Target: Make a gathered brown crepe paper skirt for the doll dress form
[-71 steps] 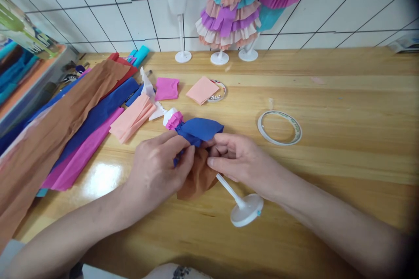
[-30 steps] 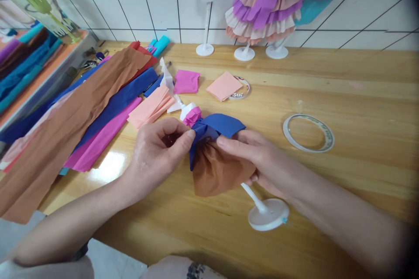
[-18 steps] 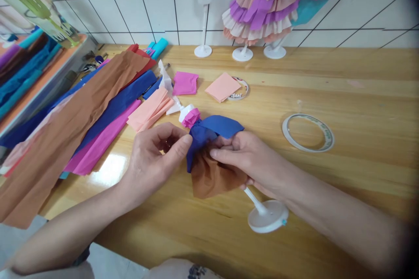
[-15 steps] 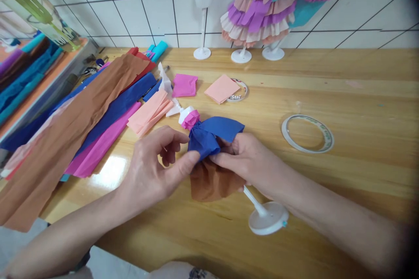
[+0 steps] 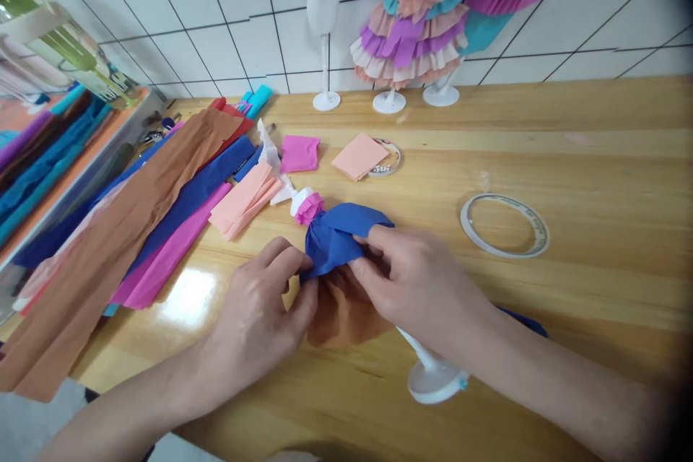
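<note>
A small white dress form lies tilted on the wooden table, its round base toward me. Pink and white paper wraps its upper end. Around its waist sits gathered blue crepe paper, over a brown crepe paper skirt. My left hand pinches the left edge of the blue paper between thumb and fingers. My right hand holds the right side of the blue paper, its fingertips partly hidden. Part of the form's stem is behind my right hand.
Crepe paper strips lie at the left beside folded peach paper. A pink square, a peach square and a tape roll lie farther off. Dressed forms and a bare form stand by the tiled wall.
My left hand has closed from a loose hold into a pinch on the blue paper's left edge. My right hand has shifted its grip along it. The camera view has moved slightly.
</note>
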Tool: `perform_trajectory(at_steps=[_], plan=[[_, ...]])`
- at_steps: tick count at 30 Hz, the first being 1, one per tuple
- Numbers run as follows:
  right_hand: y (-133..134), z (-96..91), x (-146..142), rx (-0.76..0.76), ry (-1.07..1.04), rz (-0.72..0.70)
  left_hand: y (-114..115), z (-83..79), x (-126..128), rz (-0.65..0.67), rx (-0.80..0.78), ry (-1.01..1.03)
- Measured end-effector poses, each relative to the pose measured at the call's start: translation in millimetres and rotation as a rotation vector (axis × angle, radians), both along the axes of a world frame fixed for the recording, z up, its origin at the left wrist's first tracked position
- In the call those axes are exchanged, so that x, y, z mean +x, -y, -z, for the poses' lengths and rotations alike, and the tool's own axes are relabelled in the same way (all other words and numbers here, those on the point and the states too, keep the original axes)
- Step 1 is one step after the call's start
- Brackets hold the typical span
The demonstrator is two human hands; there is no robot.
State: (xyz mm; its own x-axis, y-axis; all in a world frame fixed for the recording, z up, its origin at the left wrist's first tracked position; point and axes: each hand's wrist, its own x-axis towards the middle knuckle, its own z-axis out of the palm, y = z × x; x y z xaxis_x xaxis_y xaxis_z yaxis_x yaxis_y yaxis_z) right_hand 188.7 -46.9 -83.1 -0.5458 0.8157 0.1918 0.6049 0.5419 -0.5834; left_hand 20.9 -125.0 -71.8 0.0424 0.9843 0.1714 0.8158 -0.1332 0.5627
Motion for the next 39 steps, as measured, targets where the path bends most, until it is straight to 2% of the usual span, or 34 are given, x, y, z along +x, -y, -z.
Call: perform_trajectory(at_steps=[3,6,9,13,18,21,26,29,32,35,39], plan=[[-1.1,3.2,2.5,0.220,-0.013,-0.011,2.0,2.7,-1.5,-0.033,0.016,-0.005],[-2.0,4.2,1.2,0.239,-0.064,-0.008,4.0,5.8,-0.1,-0.071,0.038,-0.085],[-2.8,1.9,-2.9,0.118,-0.068,-0.022,4.6,9.9,5.0,-0.114,0.062,-0.188],[-1.9,-3.8,-6.4,0.017,0.045,-0.080,1.0,15.8,10.6,-0.176,0.073,-0.290],[3.7,-4.8,-3.9,-0.113,0.191,-0.064,-4.7,17.0,9.4,-0.260,0.014,-0.239],[6.8,0.0,-3.2,-0.236,0.095,-0.070,-5.7,16.2,11.1,-0.323,-0.007,-0.196],[9.3,7.2,-7.1,-0.406,-0.187,-0.115,-5.8,14.7,16.1,-0.433,-0.026,-0.131],[8.7,5.7,-9.1,-0.497,-0.272,-0.148,-5.2,12.7,16.7,-0.438,-0.030,-0.061],[6.9,4.4,-9.6,-0.536,-0.262,-0.179,-4.6,11.5,16.1,-0.409,-0.039,0.024],[4.9,6.9,-10.2,-0.752,-0.248,-0.234,-4.7,12.9,14.8,-0.399,-0.041,0.097],[4.2,6.5,-11.8,-1.045,-0.372,-0.238,-4.8,17.9,12.4,-0.421,-0.005,0.059]])
